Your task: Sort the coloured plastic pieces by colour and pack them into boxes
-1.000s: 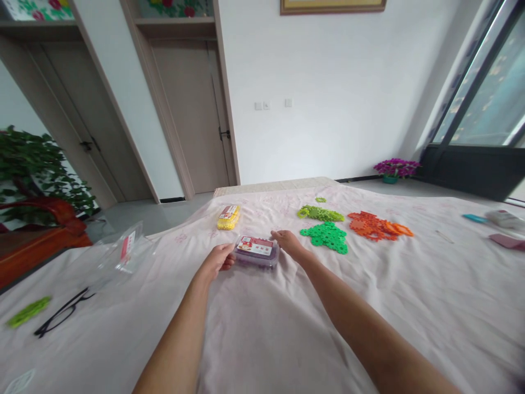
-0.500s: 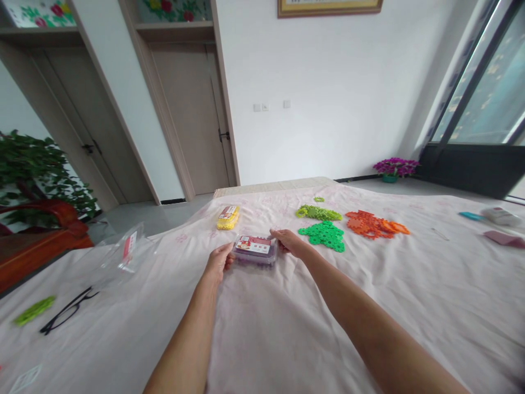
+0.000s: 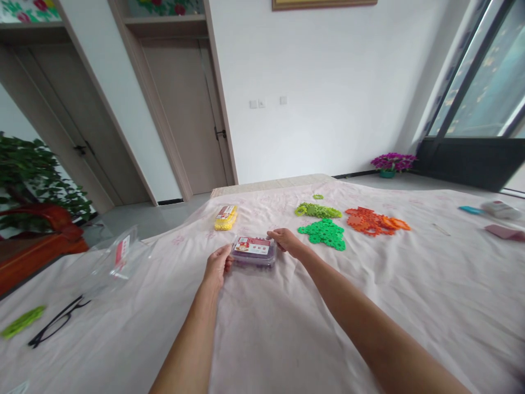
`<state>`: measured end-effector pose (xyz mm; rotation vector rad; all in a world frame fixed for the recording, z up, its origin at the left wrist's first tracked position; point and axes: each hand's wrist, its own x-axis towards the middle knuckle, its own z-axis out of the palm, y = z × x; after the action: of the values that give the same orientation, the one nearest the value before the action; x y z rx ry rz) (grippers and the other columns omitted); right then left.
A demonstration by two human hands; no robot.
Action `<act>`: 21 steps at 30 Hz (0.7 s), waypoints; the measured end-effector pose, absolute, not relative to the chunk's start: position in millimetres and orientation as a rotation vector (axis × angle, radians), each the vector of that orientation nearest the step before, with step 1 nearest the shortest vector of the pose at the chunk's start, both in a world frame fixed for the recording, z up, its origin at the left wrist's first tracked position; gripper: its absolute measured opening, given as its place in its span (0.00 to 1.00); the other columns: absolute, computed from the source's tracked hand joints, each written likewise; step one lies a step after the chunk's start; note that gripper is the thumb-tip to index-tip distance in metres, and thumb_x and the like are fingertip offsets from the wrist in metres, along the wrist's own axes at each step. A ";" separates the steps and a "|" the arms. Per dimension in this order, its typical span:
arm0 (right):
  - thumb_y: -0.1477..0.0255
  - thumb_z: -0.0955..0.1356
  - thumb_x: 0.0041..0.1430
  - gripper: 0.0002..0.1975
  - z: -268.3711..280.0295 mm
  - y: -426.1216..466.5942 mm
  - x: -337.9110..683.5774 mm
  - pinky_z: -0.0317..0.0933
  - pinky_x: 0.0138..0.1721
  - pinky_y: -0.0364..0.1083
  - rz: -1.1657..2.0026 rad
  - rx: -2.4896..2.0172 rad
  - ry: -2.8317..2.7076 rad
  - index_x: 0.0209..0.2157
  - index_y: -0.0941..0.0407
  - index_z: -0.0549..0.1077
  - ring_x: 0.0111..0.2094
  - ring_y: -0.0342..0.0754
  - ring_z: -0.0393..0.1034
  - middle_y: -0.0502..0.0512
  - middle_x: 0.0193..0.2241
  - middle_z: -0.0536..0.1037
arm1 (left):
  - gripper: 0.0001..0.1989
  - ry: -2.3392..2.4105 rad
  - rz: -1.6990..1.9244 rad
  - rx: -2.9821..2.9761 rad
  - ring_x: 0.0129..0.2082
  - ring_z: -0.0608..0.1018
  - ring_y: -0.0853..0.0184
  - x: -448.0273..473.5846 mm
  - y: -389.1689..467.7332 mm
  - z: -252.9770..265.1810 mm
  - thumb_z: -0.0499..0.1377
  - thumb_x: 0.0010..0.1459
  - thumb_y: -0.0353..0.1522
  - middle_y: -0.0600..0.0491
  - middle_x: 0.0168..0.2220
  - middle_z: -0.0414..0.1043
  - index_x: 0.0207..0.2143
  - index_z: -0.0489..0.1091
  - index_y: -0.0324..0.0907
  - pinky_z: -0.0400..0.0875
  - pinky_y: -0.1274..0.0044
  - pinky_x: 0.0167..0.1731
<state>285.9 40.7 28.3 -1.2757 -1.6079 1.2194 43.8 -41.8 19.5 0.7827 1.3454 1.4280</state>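
Note:
A clear plastic box [image 3: 254,251] with purple contents and a red-and-white label sits on the cloth between my hands. My left hand [image 3: 217,264] grips its left end, thumb on top and fingers curled at the side. At the opposite end, my right hand [image 3: 286,242] pinches the back right corner. Beyond my left hand lies a similar box with yellow pieces [image 3: 226,218]. Right of my right hand are piles of flat plastic pieces: green [image 3: 324,234], lime [image 3: 318,210] and orange [image 3: 375,221].
The bed-like surface wears a pale cloth [image 3: 254,339]. On the left lie clear plastic packaging [image 3: 121,256], black glasses [image 3: 56,323] and a lime piece [image 3: 23,322]. A pink item [image 3: 504,232] and a white packet [image 3: 501,210] are far right. A wooden chair arm [image 3: 45,246] borders the left.
My view has shifted slightly, so the glasses and packaging appear farther left. Both hands keep their hold on the purple box, which has hardly moved.

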 end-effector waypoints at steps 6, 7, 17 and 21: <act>0.57 0.64 0.59 0.19 29.9 33.8 286.4 0.43 0.16 0.39 1.242 -1.268 -1.575 0.31 0.60 0.74 0.13 0.37 0.49 0.40 0.10 0.56 | 0.26 1.324 1.452 0.747 0.14 0.62 0.80 42.1 -38.3 18.4 0.69 0.40 0.46 0.63 0.17 0.62 0.37 0.71 0.38 0.54 0.86 0.14; 0.57 0.65 0.58 0.18 31.6 32.8 289.0 0.45 0.16 0.38 1.308 -1.248 -1.583 0.31 0.59 0.74 0.13 0.37 0.51 0.41 0.11 0.59 | 0.25 1.324 1.459 0.743 0.14 0.62 0.80 41.7 -36.2 18.5 0.69 0.41 0.46 0.63 0.18 0.62 0.37 0.71 0.38 0.54 0.86 0.15; 0.68 0.67 0.56 0.11 34.1 46.4 280.6 0.61 0.16 0.38 1.417 -1.241 -1.066 0.24 0.56 0.64 0.15 0.38 0.61 0.45 0.14 0.67 | 0.20 1.645 1.475 1.271 0.38 0.78 0.65 71.4 -32.8 -1.2 0.55 0.58 0.40 0.48 0.40 0.76 0.51 0.69 0.42 0.72 0.73 0.40; 0.65 0.67 0.57 0.14 32.3 65.7 252.5 0.63 0.16 0.38 1.369 -1.190 -0.968 0.24 0.55 0.61 0.14 0.37 0.59 0.43 0.13 0.62 | 0.13 1.718 1.235 1.707 0.46 0.77 0.65 77.7 -41.7 -1.7 0.54 0.58 0.35 0.51 0.44 0.77 0.43 0.74 0.45 0.67 0.74 0.48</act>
<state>252.5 65.7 32.3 -1.1903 -0.9683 1.3692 77.7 -41.7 -1.7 1.7069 1.7180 1.2354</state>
